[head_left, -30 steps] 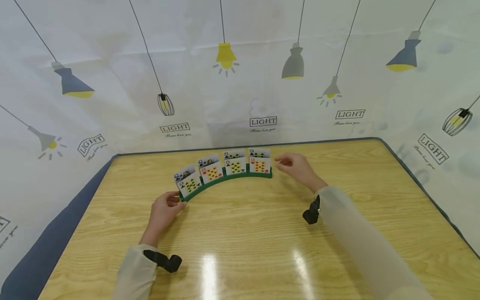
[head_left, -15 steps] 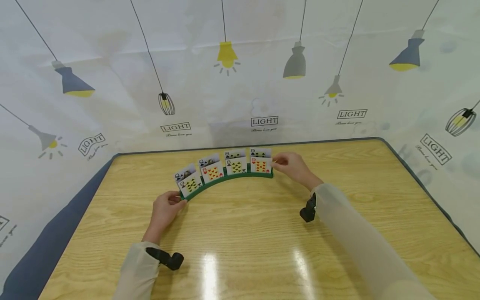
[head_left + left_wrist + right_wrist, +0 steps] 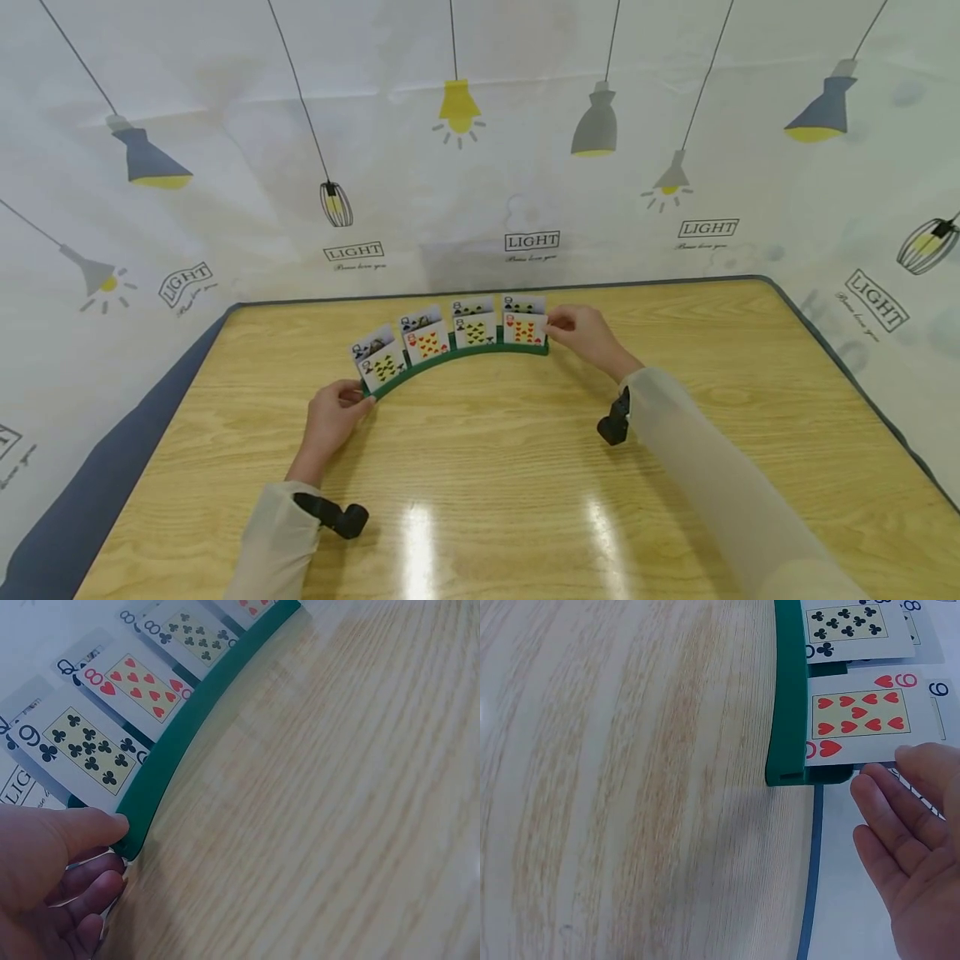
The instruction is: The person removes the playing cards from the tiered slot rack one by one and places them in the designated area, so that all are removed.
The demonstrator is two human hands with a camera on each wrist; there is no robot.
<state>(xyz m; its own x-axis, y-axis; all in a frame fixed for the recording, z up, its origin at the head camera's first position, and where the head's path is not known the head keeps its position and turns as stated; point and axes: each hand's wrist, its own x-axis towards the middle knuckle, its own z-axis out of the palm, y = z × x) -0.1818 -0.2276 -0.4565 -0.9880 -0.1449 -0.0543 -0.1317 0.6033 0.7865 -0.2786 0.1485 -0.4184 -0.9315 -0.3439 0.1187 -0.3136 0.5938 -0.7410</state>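
Observation:
A curved green card holder (image 3: pixel 442 358) stands on the table with playing cards upright in two rows. Its front row runs from a nine of clubs (image 3: pixel 90 754) through an eight of hearts (image 3: pixel 135 684) and an eight of clubs (image 3: pixel 191 636) to a nine of hearts (image 3: pixel 859 720). Behind each stands another card, partly hidden. My left hand (image 3: pixel 328 418) grips the holder's left end, thumb on the front. At the other end my right hand (image 3: pixel 591 335) pinches the right edge of the nine of hearts, its thumb on the card's face.
The wooden table (image 3: pixel 480 467) has a dark blue edge along its back. Behind it hangs a white backdrop (image 3: pixel 405 150) printed with lamps and the word LIGHT. Both wrists carry a small black camera (image 3: pixel 613 425).
My right hand has moved a little left, from beside the holder onto the nine of hearts, and now pinches its edge. The left hand has kept its grip on the holder.

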